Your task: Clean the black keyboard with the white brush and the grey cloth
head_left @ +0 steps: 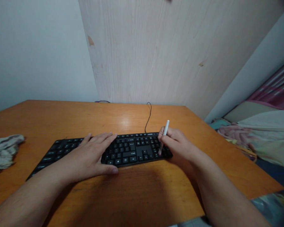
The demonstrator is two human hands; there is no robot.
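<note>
A black keyboard [125, 149] lies on the wooden table, running from the left toward the middle. My left hand [92, 156] rests flat across it, fingers stretched toward its far edge and thumb by its near edge, covering some keys. Between the fingers and thumb of my right hand [174, 138] is a slim white-handled brush [166, 127], held nearly upright. Its lower end touches or hovers just over the number keys at the keyboard's right end; I cannot tell which.
A crumpled pale cloth [6, 151] lies at the table's left side. The keyboard's thin black cable [149, 116] runs back across the table [123, 119] toward the wall. Past the right edge are heaped bedding [269, 126] and a purple curtain [274, 83].
</note>
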